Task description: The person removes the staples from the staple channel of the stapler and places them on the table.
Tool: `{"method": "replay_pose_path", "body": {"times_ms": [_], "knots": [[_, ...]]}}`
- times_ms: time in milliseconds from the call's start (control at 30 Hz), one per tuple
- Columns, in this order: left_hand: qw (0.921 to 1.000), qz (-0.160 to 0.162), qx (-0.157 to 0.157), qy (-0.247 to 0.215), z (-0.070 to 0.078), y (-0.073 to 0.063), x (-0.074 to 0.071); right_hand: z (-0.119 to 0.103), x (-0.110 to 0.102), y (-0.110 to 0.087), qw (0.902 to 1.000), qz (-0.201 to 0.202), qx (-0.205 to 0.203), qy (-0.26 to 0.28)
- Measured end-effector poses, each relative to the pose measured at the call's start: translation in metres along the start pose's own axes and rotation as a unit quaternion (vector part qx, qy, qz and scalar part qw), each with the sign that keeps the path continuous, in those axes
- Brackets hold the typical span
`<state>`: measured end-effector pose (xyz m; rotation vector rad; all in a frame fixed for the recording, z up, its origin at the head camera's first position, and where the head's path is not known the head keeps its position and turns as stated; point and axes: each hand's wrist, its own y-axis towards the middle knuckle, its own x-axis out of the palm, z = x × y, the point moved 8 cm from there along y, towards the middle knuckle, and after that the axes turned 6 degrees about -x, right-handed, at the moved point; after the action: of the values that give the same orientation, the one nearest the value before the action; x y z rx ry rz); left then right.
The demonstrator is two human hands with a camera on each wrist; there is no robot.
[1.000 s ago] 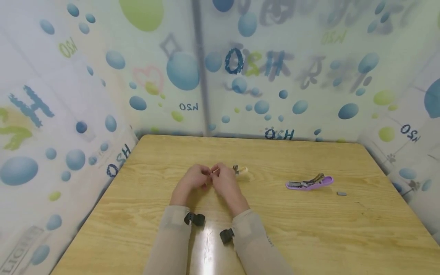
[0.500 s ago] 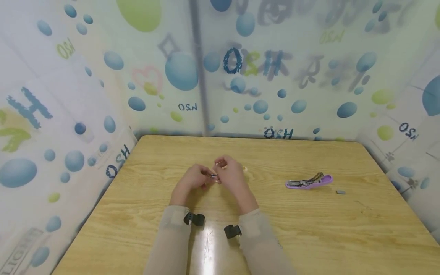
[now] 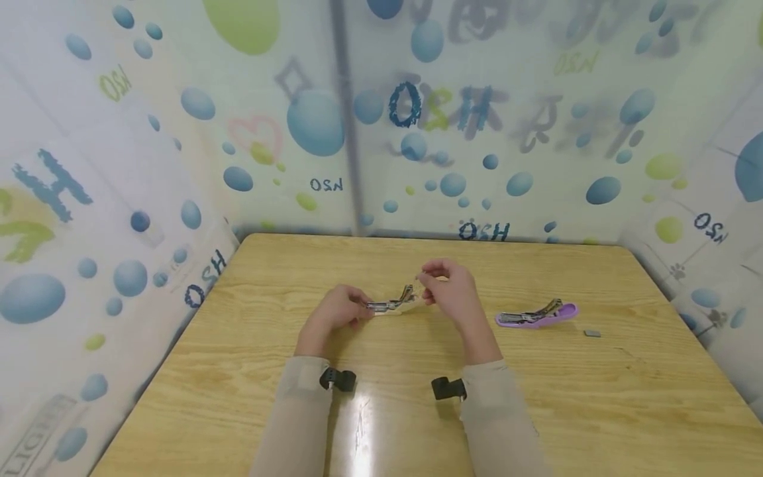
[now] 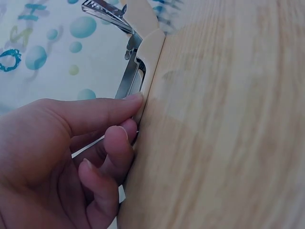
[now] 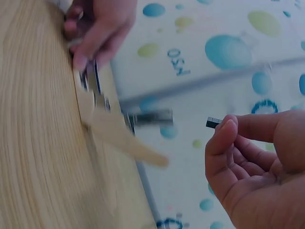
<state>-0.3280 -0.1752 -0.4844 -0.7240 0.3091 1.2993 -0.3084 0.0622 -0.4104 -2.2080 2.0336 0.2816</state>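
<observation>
My left hand (image 3: 341, 309) grips one end of a cream stapler (image 3: 396, 307), thumb and fingers pinching its metal magazine and base, as the left wrist view shows. The stapler lies opened out on the table, its metal part (image 4: 105, 13) raised at an angle from the cream handle (image 5: 131, 142). Beyond the stapler's other end, my right hand (image 3: 453, 291) is lifted above the table. Between its thumb and forefinger it pinches a short dark strip of staples (image 5: 213, 122), clear of the stapler in the right wrist view. Fingers partly hide the stapler's held end.
To the right lies a purple stapler (image 3: 536, 319), also opened out. A small grey strip (image 3: 592, 334), seemingly staples, rests on the wooden table (image 3: 536, 397) beside it. A patterned curtain (image 3: 453, 152) hangs behind the table's far edge.
My right hand has drawn away from the left hand, rightward along the stapler and past its far end. More of the stapler now shows. The left hand keeps its place and grip.
</observation>
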Motion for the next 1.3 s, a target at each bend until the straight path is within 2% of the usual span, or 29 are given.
{"method": "replay_pose_path", "body": {"times_ms": [167,300,500,667,933,1300], "knots": [[1.0,0.001,-0.001,0.001,0.003,-0.002,0.0,0.023,-0.037,0.004,0.9996,0.011,0.017,-0.02],[1.0,0.003,0.001,0.006,0.002,-0.001,0.0,0.042,-0.05,0.006,0.9977,-0.009,0.046,-0.05],[1.0,0.008,0.002,0.004,0.001,-0.001,-0.001,0.061,-0.046,0.002,0.9914,-0.062,0.081,-0.081],[1.0,0.005,-0.002,0.001,0.002,-0.002,-0.001,0.07,-0.043,0.0,0.983,-0.085,0.09,-0.135],[1.0,0.002,-0.003,0.0,0.001,0.0,0.0,0.074,-0.042,0.002,0.9768,-0.089,0.064,-0.184],[1.0,-0.002,-0.002,0.002,0.0,0.001,0.0,0.079,-0.041,0.005,0.9706,-0.073,0.068,-0.219]]}}
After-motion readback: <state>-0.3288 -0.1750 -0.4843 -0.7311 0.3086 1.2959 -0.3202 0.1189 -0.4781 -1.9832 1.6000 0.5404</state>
